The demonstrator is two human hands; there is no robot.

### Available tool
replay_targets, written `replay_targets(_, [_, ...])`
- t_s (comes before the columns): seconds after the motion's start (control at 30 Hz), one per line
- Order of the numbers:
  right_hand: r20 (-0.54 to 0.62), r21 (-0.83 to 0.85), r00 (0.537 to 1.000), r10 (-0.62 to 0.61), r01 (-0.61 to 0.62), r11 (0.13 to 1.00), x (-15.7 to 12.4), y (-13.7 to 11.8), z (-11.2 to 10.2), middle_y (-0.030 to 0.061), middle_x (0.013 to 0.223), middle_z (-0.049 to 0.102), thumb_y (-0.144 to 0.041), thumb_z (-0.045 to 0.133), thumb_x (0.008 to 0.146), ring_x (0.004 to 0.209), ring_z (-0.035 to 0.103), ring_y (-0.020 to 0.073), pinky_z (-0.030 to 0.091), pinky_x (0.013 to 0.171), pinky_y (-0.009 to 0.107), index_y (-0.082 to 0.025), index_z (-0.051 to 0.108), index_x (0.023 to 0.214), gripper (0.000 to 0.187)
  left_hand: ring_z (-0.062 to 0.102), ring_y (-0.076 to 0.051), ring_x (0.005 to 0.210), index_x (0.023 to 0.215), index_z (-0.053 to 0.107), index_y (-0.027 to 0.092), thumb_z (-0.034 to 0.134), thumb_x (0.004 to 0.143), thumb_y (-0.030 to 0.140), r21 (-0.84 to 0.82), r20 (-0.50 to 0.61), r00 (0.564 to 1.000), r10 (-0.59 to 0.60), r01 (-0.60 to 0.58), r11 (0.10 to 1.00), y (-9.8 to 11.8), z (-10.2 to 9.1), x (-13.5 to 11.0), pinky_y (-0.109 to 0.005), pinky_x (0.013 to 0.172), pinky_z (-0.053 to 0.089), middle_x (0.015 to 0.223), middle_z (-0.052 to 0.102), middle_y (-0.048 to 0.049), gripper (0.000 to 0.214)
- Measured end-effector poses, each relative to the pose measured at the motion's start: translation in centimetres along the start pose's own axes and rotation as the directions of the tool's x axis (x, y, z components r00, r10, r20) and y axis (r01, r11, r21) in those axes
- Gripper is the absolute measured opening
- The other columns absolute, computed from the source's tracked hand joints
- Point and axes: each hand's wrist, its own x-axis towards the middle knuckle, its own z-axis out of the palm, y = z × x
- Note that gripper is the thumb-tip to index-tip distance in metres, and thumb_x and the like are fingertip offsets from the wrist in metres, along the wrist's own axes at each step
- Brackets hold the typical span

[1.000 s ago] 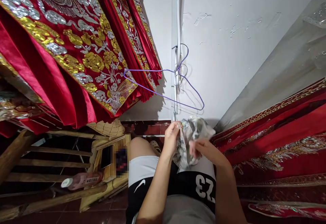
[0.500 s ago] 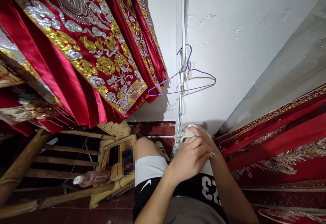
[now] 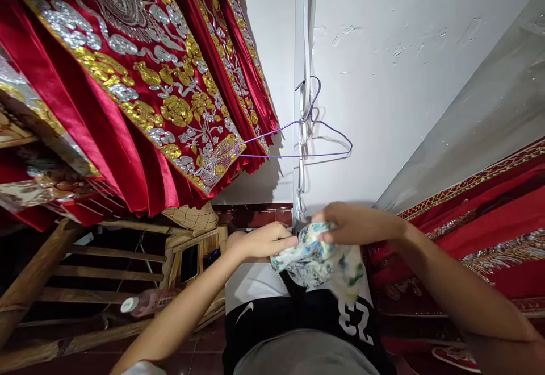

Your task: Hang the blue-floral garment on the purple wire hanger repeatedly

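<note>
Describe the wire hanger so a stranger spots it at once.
On the white wall, a white strip runs down the corner. The hanger hangs from it, above the patterned cloth. It is bare thin purple wire, unlike the red embroidered fabrics beside it.

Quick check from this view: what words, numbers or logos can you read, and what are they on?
"23": white number on the black shorts, upside down to the camera.
Swoosh logo, no words: white, on the same shorts.
Pink bottle: the label has print, too blurred to read.
Patterned cloth, gripped by left hand and right hand: pattern only, no lettering legible.
Red embroidered fabric: ornament, no text.
</note>
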Motion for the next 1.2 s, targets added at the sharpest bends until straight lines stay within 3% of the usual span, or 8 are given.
replay_targets(0.1, [-0.280,-0.156,0.954,-0.108,0.066,0.986,-0.6,-0.8,-1.6,-0.0004,0.069,0.063,-0.012,0.058,0.073,0.066,0.054,0.0143,0.041,0.060,0.024,-0.018,0.063,0.070,0.008,0.044,-0.013,0.061,0.060,0.054,0.017,0.061,0.093,0.060,-0.035,0.179,0.983,0.040,-0.035,0.999,1.1,0.4,-2.2,-0.025,0.059,0.037,0.063,0.047,0.0008,0.054])
replay_targets(0.23, [-0.532,-0.154,0.828,-0.176,0.110,0.982,0.6,-0.9,-3.4,0.0000,0.080,0.068,-0.010,0.055,0.070,0.064,0.056,0.0146,0.041,0.058,0.024,-0.020,0.071,0.096,0.032,0.055,-0.018,0.085,0.070,0.057,0.017,0.063,0.094,0.049,-0.047,-0.156,0.983,0.092,-0.101,0.994,3.4,1.0,-3.2,-0.029,0.080,0.045,0.088,0.059,-0.0056,0.040])
replay_targets(0.4, [-0.719,-0.355,0.627,-0.299,0.038,0.934,4.9,1.9,-6.9,0.0020,0.090,0.068,-0.013,0.056,0.075,0.068,0.055,0.0172,0.041,0.064,0.027,-0.023,0.060,0.133,0.059,0.041,-0.010,0.055,0.083,0.051,0.020,0.070,0.084,0.059,-0.380,-0.360,0.909,-0.210,0.063,0.923,3.6,-0.9,-2.2,-0.021,0.053,0.033,0.065,0.048,0.0056,0.043])
replay_targets(0.53, [-0.725,-0.328,0.667,-0.170,-0.118,0.937,8.3,6.2,-8.1,0.0002,0.077,0.063,-0.017,0.051,0.079,0.059,0.051,0.0188,0.036,0.061,0.029,-0.020,0.052,0.140,0.061,0.061,-0.014,0.068,0.102,0.058,0.020,0.086,0.069,0.042,-0.520,-0.301,0.892,-0.338,0.143,0.842,3.9,-3.4,-2.7,-0.023,0.065,0.047,0.086,0.067,0.0006,0.049])
replay_targets(0.63, [-0.753,-0.361,0.640,-0.155,-0.204,0.910,9.4,8.5,-7.3,0.0013,0.077,0.062,-0.016,0.051,0.077,0.064,0.054,0.0213,0.035,0.063,0.029,-0.019,0.053,0.138,0.061,0.064,-0.017,0.086,0.107,0.064,0.018,0.086,0.071,0.034,-0.375,-0.240,0.930,-0.277,0.174,0.910,4.4,-4.4,-3.8,-0.025,0.077,0.049,0.098,0.068,-0.0022,0.046])
replay_targets(0.8, [-0.880,-0.362,0.397,-0.261,-0.205,0.909,9.0,8.9,-7.5,0.0059,0.090,0.071,-0.023,0.064,0.071,0.073,0.062,0.0251,0.040,0.067,0.031,-0.015,0.036,0.154,0.087,0.057,-0.018,0.084,0.098,0.069,0.014,0.068,0.089,0.045,-0.066,-0.139,0.968,-0.211,0.204,0.977,5.3,-4.2,-4.8,-0.025,0.074,0.046,0.094,0.067,-0.0033,0.032])
replay_targets(1.03, [-0.794,-0.320,0.606,-0.051,-0.345,0.882,7.3,10.5,-6.1,0.0083,0.083,0.075,-0.019,0.049,0.077,0.076,0.064,0.0247,0.040,0.066,0.029,-0.021,0.074,0.086,0.027,0.048,-0.015,0.071,0.079,0.054,0.017,0.046,0.102,0.047,0.355,-0.156,0.965,-0.213,0.256,0.899,6.5,-3.9,-4.9,-0.024,0.066,0.036,0.075,0.055,0.0008,0.039])
replay_targets(1.2, [-0.870,-0.287,0.473,-0.139,-0.257,0.923,5.3,11.5,-5.8,0.0030,0.085,0.071,-0.019,0.055,0.068,0.075,0.062,0.0246,0.043,0.068,0.030,-0.021,0.046,0.152,0.084,0.047,-0.014,0.063,0.082,0.052,0.019,0.039,0.106,0.044,0.538,-0.084,0.977,-0.198,0.211,0.816,7.5,-3.0,-5.1,-0.027,0.064,0.031,0.070,0.054,0.0023,0.036])
